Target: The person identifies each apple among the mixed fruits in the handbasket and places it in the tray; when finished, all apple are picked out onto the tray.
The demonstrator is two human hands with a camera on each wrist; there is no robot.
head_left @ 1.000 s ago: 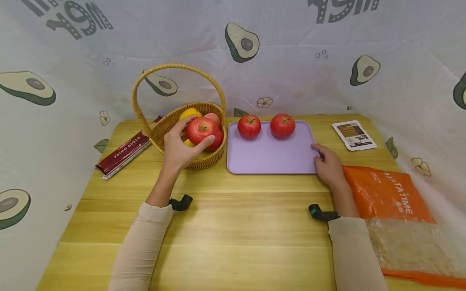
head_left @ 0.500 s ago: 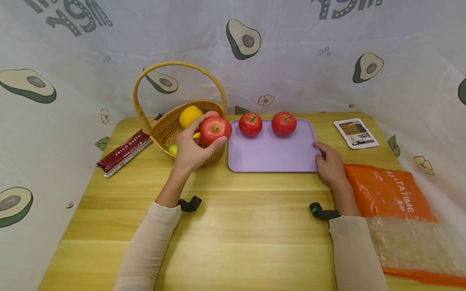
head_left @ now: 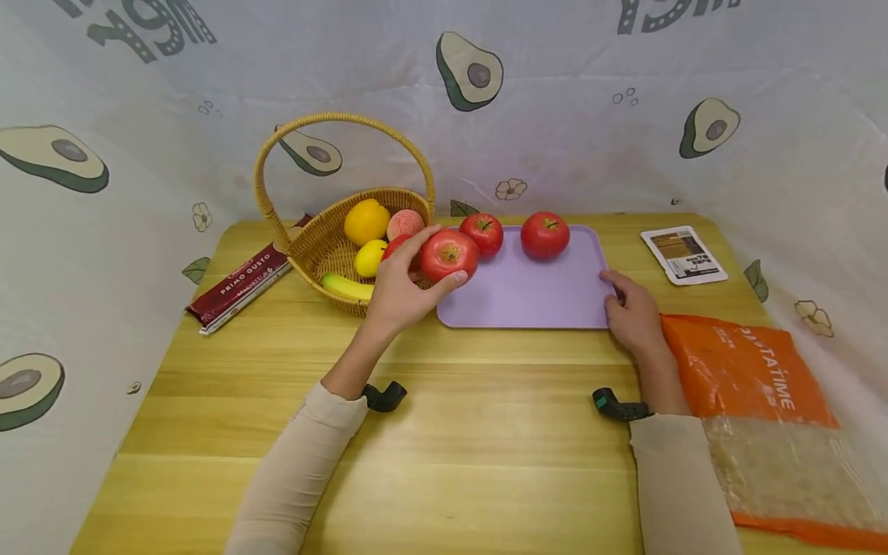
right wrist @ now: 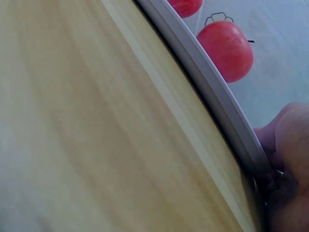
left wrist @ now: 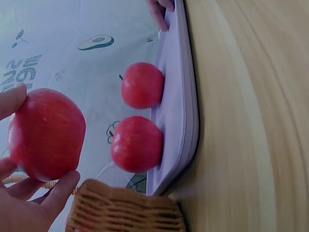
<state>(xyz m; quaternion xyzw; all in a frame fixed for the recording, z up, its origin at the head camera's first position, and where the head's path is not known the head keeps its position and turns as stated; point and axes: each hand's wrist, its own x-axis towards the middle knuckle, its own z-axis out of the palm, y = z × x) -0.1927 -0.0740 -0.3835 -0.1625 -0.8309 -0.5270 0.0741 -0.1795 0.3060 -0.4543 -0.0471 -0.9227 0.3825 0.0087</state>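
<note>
My left hand (head_left: 404,294) grips a red apple (head_left: 449,256) between thumb and fingers, raised over the left end of a lilac tray (head_left: 523,297). In the left wrist view this apple (left wrist: 47,134) is up off the tray. Two more red apples, one on the left (head_left: 482,235) and one on the right (head_left: 545,236), sit along the tray's back side. At the tray's right edge my right hand (head_left: 633,312) holds the rim; in the right wrist view its fingers (right wrist: 271,145) curl at the tray's corner.
Left of the tray stands a wicker basket (head_left: 312,245) with a tall handle, holding a banana (head_left: 347,287), a lemon (head_left: 371,258), a peach (head_left: 405,223) and other fruit. A spaghetti pack (head_left: 239,287) lies beside it. An orange pasta bag (head_left: 756,370) and a white packet (head_left: 684,255) lie right.
My left hand has carried the apple rightward out of the basket to over the tray's left end, uncovering the fruit inside. The right hand has stayed at the tray's edge.
</note>
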